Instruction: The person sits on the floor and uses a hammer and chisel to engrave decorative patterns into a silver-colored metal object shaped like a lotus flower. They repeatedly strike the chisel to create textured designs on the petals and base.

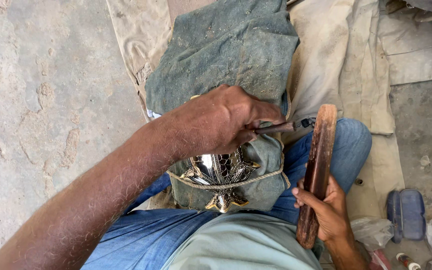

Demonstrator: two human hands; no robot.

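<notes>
**Q:** While the piece sits on the lap, how much of the work on it shows as done?

**A:** Much of the visible face of the metal piece already carries a scale-like pattern; smooth, mirror-bright areas remain at its left part. By judgement, the patterning is well along but unfinished. How much lies hidden under the left hand cannot be told.

**Q:** Where is the piece held?

**A:** It rests on a grey-green cloth pad across the knees, above the blue jeans, with a rope drawn over its lower part and over the pad.

**Q:** What are the hands doing?

**A:** The left hand is closed around a slim punch, its working end hidden under the fingers above the piece. The right hand is clamped on the lower end of a long wooden mallet, which stands nearly upright beside the punch's free end, not touching it.

**Q:** How does the piece look?

**A:** It is polished silver-coloured metal with brass-coloured, star-like points at its edge, strongly reflective.

**Q:** What lies around?

**A:** Beige sheeting covers a concrete floor; a dark blue case lies at right.
</notes>
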